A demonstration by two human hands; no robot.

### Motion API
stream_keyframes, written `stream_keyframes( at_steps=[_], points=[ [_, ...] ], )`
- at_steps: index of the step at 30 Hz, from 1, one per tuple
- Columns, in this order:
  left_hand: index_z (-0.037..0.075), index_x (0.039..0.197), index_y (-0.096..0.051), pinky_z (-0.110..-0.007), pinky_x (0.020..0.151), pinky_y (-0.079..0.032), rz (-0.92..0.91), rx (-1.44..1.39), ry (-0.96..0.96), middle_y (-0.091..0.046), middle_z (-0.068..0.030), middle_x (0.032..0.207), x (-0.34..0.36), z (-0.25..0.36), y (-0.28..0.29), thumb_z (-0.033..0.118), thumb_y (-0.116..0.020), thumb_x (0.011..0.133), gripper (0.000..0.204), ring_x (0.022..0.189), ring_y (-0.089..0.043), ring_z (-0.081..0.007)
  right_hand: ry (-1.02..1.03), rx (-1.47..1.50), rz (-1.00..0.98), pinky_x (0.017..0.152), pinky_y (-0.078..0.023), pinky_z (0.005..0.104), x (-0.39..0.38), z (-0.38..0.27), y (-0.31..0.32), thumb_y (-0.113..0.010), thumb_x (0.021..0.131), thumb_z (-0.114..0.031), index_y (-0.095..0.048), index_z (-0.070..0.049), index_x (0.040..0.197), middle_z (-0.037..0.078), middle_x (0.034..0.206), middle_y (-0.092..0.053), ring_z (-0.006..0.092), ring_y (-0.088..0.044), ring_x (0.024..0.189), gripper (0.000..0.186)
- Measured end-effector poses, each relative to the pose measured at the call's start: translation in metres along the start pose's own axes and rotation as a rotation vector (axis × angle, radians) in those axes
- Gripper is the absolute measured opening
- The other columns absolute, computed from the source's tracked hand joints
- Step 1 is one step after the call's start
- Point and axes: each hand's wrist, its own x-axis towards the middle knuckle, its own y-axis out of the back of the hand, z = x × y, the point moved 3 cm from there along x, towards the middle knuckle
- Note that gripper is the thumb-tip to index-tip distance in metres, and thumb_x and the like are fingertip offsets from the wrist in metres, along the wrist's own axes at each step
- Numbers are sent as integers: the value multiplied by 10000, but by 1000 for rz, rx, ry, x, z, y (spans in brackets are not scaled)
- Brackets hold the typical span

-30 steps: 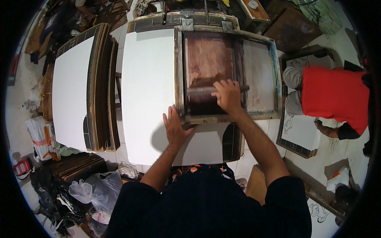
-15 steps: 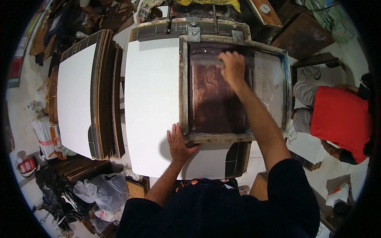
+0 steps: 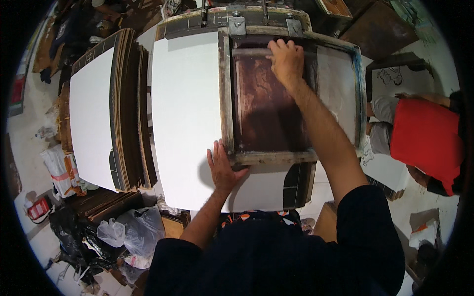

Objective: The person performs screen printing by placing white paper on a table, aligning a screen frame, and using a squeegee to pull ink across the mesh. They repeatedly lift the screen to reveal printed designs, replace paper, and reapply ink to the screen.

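A wooden-framed printing screen (image 3: 276,158) lies over a white sheet (image 3: 187,98), its mesh (image 3: 264,81) stained dark reddish brown. Near the far end of that mesh, my right hand (image 3: 287,64) is closed around a squeegee (image 3: 249,53), whose bar runs crosswise inside the frame. The fingers partly hide the squeegee's grip. My left hand (image 3: 224,172) rests flat on the white sheet with its fingers apart, close by the screen's near left corner. Metal hinge clamps (image 3: 237,25) hold the frame's far edge.
A stack of boards (image 3: 123,113) topped with a white sheet stands at the left. Plastic bags (image 3: 133,232) and a black bag (image 3: 69,232) lie at the lower left. Another person in a red top (image 3: 424,143) bends over printed sheets (image 3: 387,175) at the right.
My right hand has moved the squeegee slightly farther away, toward the screen's hinged edge. My left hand keeps its place on the sheet. The whole view has shifted a little.
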Motion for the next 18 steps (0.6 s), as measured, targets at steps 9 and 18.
stream_keyframes(
  at_steps=[9, 18],
  points=[
    [-92, 1579, -246, -603, 1265, -164, 78, -16, -24, -372, -279, 1601, -1, -1, -3, 471, -921, 705, 1239, 1562, -281, -372, -97, 21, -185, 951, -411, 465, -232, -87, 87, -785, 679, -66, -645, -159, 1098, 36, 1023, -579, 285, -561, 1024, 451],
    [-33, 1597, -269, -622, 1270, -108, 142, -173, -51, -377, -229, 1623, -1, -7, -8, 262, -898, 760, 1088, 1562, -269, -394, -81, 83, -26, 981, -410, 469, -264, -98, 98, -667, 801, -20, -683, -130, 1061, 36, 994, -601, 266, -579, 1013, 282]
  ],
)
